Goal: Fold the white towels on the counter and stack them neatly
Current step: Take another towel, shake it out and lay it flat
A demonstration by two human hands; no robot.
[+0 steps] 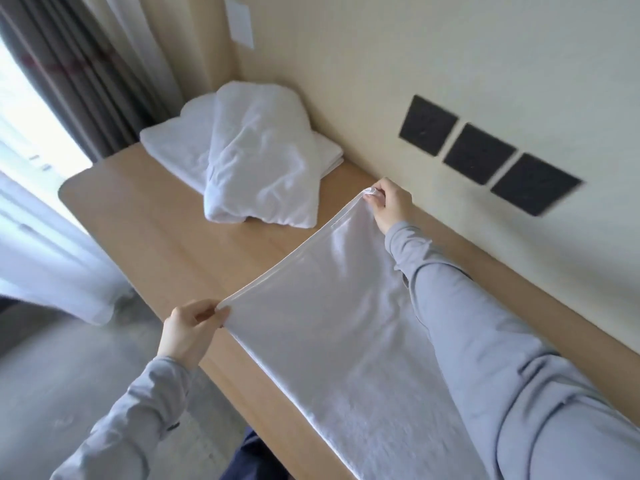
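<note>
A long wooden counter (pixel 166 216) ran along a cream wall (pixel 450 46). Three dark squares (pixel 479 154) sat on the wall above the counter's back edge. A grey curtain (pixel 79 81) hung past the counter's far end.

A stretched towel (pixel 346 323) lay on the counter, its long side running the same way as the counter's long side. Its far short edge was lifted off the counter and pulled tight. That edge went across from the counter's front edge to its back edge.

The left hand (pixel 188 332) pinched one corner of that edge between thumb and fingers, over the counter's front edge. The right hand (pixel 389 206) pinched the other corner, bunched up in its fingers, near the counter's back edge. Both arms wore grey sleeves (pixel 485 341).

At the counter's far end lay a rumpled towel (pixel 263 168) on top of flat folded towels (pixel 173 147), well apart from the stretched towel.
</note>
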